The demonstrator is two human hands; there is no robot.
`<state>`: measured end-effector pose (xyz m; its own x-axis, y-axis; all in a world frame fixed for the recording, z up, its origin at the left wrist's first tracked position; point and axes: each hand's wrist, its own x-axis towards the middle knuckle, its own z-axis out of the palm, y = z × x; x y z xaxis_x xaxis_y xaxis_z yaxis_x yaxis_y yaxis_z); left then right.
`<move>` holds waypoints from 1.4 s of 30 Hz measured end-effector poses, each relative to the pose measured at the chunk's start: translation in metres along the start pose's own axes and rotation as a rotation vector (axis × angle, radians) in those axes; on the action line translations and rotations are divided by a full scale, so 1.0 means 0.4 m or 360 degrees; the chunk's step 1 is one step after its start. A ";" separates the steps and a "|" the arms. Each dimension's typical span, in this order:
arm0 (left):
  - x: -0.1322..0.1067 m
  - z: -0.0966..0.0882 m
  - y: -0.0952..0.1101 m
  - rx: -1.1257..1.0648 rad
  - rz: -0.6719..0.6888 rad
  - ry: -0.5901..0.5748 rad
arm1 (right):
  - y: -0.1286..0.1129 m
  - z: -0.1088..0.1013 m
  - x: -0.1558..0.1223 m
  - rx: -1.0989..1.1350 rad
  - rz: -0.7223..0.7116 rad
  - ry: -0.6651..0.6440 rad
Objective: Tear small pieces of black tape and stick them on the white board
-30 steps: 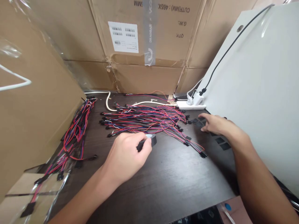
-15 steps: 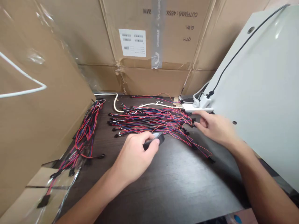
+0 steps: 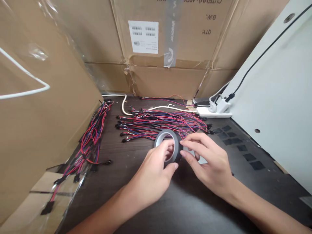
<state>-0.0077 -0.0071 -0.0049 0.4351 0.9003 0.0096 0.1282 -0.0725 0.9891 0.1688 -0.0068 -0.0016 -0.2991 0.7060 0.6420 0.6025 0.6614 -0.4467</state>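
My left hand (image 3: 153,174) grips a roll of black tape (image 3: 168,132) held up on edge just above the dark table (image 3: 195,208). My right hand (image 3: 207,159) meets the roll from the right, its thumb and fingertips pinching the outer edge. A loose pile of wire leads (image 3: 161,123) with red, blue and black wires and black connectors lies just beyond the roll. A second wire bundle (image 3: 91,139) lies to the left, its lower end on a clear plastic bag (image 3: 65,182).
A white power strip (image 3: 214,112) with plugs and a white cable (image 3: 124,105) lie at the table's back. Cardboard (image 3: 170,78) forms the back wall, a cardboard sheet (image 3: 44,113) leans on the left, and a white panel (image 3: 275,91) stands right. Small black squares (image 3: 234,141) lie on the right.
My right hand has moved left from the wires' right side to the tape roll. The roll is now lifted and held on edge between both hands. The view has shifted slightly.
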 end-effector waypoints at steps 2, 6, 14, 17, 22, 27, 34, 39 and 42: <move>-0.004 0.003 -0.006 0.0107 0.0032 0.0005 | -0.004 0.001 0.001 0.0067 0.0065 0.0012; -0.012 0.000 -0.003 0.0609 0.0093 -0.0040 | -0.001 0.003 0.003 0.0217 0.0272 -0.0040; -0.016 -0.008 0.024 0.1204 0.0039 -0.0187 | 0.014 0.001 -0.004 0.0234 0.0246 -0.0012; -0.015 -0.013 0.029 0.1165 0.0113 -0.0099 | -0.005 -0.003 -0.008 0.0235 0.0133 0.0039; -0.001 -0.044 0.036 0.1040 0.0044 -0.0019 | -0.033 -0.002 -0.018 0.0353 -0.0094 -0.0080; 0.005 -0.050 0.031 0.1084 -0.0024 0.0031 | -0.032 0.005 -0.025 0.0232 -0.0162 -0.0018; -0.006 -0.050 0.028 0.1053 0.0252 0.0140 | -0.027 0.008 -0.020 0.0084 -0.0139 0.0101; -0.010 -0.043 0.035 0.1072 0.0324 0.0126 | -0.012 0.003 0.002 0.0272 0.0298 0.0202; -0.008 -0.038 0.027 0.1105 0.0299 0.0095 | 0.009 -0.002 0.009 0.0595 0.0649 0.0231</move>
<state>-0.0212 -0.0042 0.0082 0.4586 0.8663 0.1981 0.6012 -0.4667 0.6486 0.1705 -0.0021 -0.0001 0.0231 0.8984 0.4385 0.3375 0.4058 -0.8494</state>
